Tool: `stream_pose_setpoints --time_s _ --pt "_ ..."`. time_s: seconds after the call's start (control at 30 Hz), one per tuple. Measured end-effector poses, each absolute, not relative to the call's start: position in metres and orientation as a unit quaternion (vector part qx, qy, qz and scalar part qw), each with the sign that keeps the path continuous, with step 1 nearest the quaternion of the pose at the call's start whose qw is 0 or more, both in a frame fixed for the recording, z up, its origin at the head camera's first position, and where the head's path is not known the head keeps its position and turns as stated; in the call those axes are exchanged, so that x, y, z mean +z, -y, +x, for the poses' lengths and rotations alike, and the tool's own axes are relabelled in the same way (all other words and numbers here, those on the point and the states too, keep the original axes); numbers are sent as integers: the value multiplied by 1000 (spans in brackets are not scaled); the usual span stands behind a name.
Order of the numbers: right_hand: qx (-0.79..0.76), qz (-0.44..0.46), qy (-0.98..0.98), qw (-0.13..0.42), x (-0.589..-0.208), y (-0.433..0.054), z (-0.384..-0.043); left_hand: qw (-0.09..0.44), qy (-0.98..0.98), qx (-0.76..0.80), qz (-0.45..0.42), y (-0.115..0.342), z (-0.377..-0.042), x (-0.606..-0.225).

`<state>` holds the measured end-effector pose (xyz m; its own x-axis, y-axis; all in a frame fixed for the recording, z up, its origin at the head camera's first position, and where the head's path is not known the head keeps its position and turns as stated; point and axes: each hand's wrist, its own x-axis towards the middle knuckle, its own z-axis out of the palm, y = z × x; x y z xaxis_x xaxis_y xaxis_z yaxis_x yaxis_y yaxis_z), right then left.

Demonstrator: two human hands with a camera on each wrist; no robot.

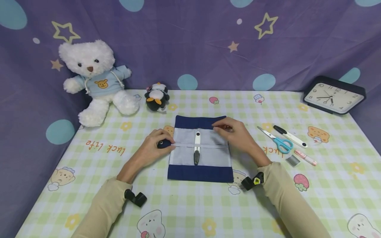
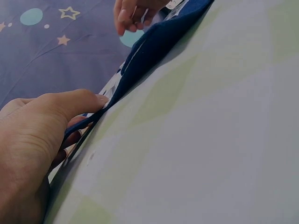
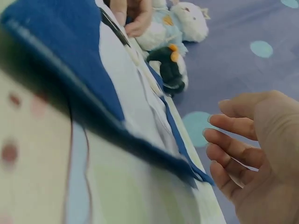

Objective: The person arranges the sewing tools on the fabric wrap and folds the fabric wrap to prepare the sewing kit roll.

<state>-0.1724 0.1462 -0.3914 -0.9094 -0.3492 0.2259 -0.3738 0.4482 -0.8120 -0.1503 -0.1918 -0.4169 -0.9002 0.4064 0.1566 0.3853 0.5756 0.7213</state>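
A fabric case [image 1: 183, 155], grey inside with navy bands at top and bottom, lies opened flat on the table. A narrow pale strap [image 1: 181, 145] runs across its middle. Lying upright over the grey part, a slim white tool [image 1: 197, 138] with a black end crosses under the strap. At the case's left edge, my left hand [image 1: 151, 147] pinches the navy tab [image 1: 164, 143], which carries a round metal snap. My right hand [image 1: 235, 132] hovers by the upper right corner; in the right wrist view its loosely bent fingers [image 3: 233, 144] hold nothing and stand apart from the cloth.
Right of the case lie blue-handled scissors [image 1: 282, 144], another black-and-white tool [image 1: 290, 136], a pink-and-white stick [image 1: 305, 157] and a small grey square [image 1: 293, 160]. A clock [image 1: 334, 96], a white teddy bear [image 1: 102, 82] and a penguin toy [image 1: 156, 97] line the back.
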Motion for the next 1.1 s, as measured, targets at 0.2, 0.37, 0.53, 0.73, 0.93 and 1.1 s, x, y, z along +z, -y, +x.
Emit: stream_pose_setpoints --time_s 0.2,0.37,0.53,0.73,0.93,1.1 --pt "478 181 859 31 -391 -176 -164 12 -886 403 227 192 -150 -417" --pt "471 160 865 63 -390 -199 -156 14 -884 407 229 192 -151 -417" --pt "459 144 871 99 -390 -222 -147 12 -883 408 231 193 -152 -418" --pt "439 99 886 110 -389 -250 -136 16 -884 409 226 192 -151 -418" --pt "429 57 895 112 -390 -281 -125 13 -885 408 226 192 -151 -418" --pt "416 14 903 108 -392 -306 -116 12 -884 409 227 193 -151 -418"
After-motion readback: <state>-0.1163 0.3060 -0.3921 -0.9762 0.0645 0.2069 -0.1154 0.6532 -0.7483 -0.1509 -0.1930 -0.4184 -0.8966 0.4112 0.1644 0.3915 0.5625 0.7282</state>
